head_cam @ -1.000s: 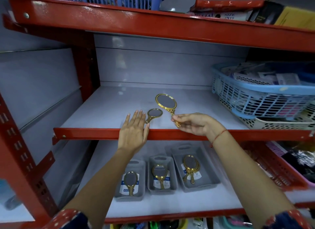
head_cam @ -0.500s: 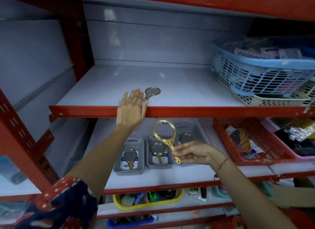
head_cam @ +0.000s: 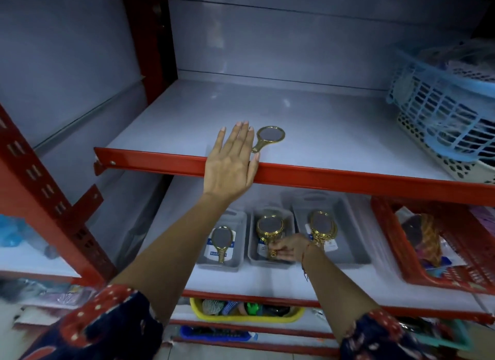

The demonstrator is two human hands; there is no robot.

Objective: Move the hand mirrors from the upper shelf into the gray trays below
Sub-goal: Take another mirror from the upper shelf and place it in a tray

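Gold mirror (head_cam: 269, 227) pinched at its handle by right hand (head_cam: 285, 250) over middle gray tray (head_cam: 254, 258); probably light, rigid, glass fragile. Left hand (head_cam: 231, 167) spread flat at upper shelf's front edge (head_cam: 348, 176).

mirror frame (head_cam: 270, 137): shiny gold metal look
trays (head_cam: 359, 233): matt gray plastic
upper shelf (head_cam: 308, 118): smooth, glossy white
basket (head_cam: 442, 110): blue plastic lattice

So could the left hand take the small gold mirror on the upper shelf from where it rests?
Probably yes. The left hand lies flat and open on the shelf edge, fingertips just beside the small gold hand mirror, with nothing between them.
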